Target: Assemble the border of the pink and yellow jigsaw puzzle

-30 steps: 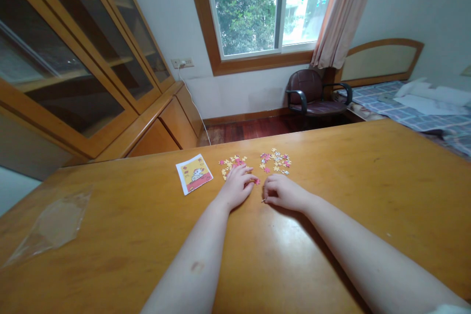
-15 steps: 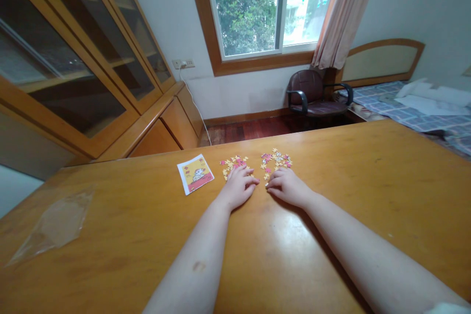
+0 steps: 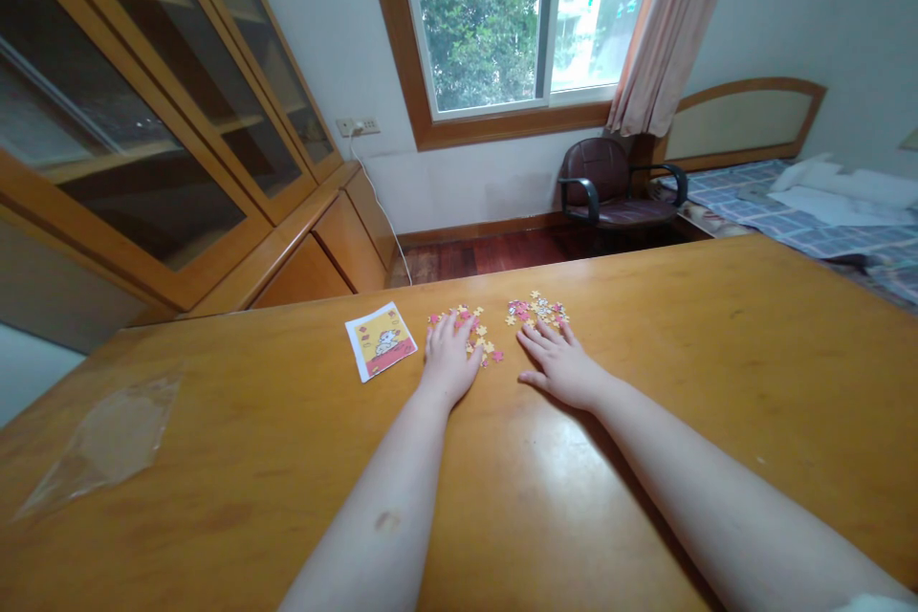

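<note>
Two loose groups of small jigsaw puzzle pieces lie on the wooden table (image 3: 287, 459). Over the near part of the left group of pink and yellow pieces (image 3: 481, 344) rests my left hand (image 3: 449, 359), fingers spread, covering some of them. My right hand (image 3: 563, 365) lies flat with fingers apart at the near edge of the right group of pieces (image 3: 543, 308), which has yellow, pink and white ones. Neither hand grips a piece that I can see. A square picture card (image 3: 382, 341) with a white animal on yellow and pink lies left of my left hand.
A clear plastic bag (image 3: 119, 430) lies on the table's left side. Beyond the far edge stand a glass-door cabinet (image 3: 215, 115), a dark red armchair (image 3: 606, 182) and a bed (image 3: 753, 191) under the window side. A white cord (image 3: 380, 201) hangs from a wall socket.
My left hand has shifted slightly left, uncovering pieces on its right side. My right hand's fingers have gone from curled together to spread out, reaching slightly forward.
</note>
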`<state>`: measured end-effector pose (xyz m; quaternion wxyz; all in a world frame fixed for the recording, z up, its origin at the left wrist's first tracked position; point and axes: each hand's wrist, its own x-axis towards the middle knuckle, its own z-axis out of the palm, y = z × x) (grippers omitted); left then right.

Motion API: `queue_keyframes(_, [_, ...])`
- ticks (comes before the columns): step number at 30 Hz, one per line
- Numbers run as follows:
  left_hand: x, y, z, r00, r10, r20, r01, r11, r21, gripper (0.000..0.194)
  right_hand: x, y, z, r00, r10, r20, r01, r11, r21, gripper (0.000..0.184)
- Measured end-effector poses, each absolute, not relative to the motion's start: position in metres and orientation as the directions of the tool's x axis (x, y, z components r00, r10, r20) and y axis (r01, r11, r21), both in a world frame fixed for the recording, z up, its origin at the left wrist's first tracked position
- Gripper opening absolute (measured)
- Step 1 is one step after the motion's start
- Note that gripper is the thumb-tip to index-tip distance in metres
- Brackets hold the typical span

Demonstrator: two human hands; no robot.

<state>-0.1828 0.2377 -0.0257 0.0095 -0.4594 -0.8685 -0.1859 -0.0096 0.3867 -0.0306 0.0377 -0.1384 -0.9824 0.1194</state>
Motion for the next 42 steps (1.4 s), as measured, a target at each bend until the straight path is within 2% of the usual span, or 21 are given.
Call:
queue_keyframes(2, [-0.184,0.238,-0.027,-0.702,0.702,0.120,0.701,0.652,0.288,0.064,-0.011,0.389,-0.029,-0.943,0.333,0.008,0.321,0.917,-0.236,0.072])
queue_keyframes(4, [-0.183,0.238,-0.028,-0.746,0.664,0.058,0.653,0.711,0.262,0.069,-0.012,0.391,-0.027,-0.928,0.372,-0.003,0.362,0.902,-0.236,0.073])
queue_keyframes(10, [-0.184,0.238,-0.031,-0.674,0.738,-0.001,0.723,0.661,0.198,0.069,-0.013,0.396,-0.033,-0.856,0.513,0.057,0.490,0.842,-0.225,0.076])
queue_keyframes(17, [-0.194,0.239,-0.031,-0.743,0.670,-0.003,0.652,0.724,0.226,0.070,-0.021,0.411,-0.043,-0.722,0.686,0.085,0.646,0.713,-0.272,0.095])
queue_keyframes(25, [-0.195,0.240,-0.033,-0.740,0.673,-0.011,0.658,0.727,0.196,0.074,-0.039,0.422,-0.050,-0.774,0.623,0.110,0.581,0.769,-0.268,0.105])
queue_keyframes(31, [-0.196,0.242,-0.034,-0.745,0.667,0.009,0.655,0.728,0.201,0.076,-0.076,0.437,-0.047,-0.763,0.640,0.090,0.607,0.757,-0.242,0.115])
queue_keyframes(35, [-0.196,0.242,-0.035,-0.745,0.667,0.006,0.653,0.728,0.210,0.076,-0.094,0.444,-0.046,-0.797,0.597,0.087,0.566,0.790,-0.235,0.108])
queue_keyframes(40, [-0.196,0.242,-0.035,-0.741,0.672,-0.002,0.656,0.723,0.216,0.077,-0.096,0.447,-0.046,-0.839,0.523,0.154,0.483,0.844,-0.235,0.074])
queue_keyframes(42, [-0.196,0.243,-0.035,-0.740,0.673,-0.008,0.656,0.724,0.213,0.077,-0.095,0.446,-0.045,-0.832,0.525,0.178,0.480,0.843,-0.242,0.066])
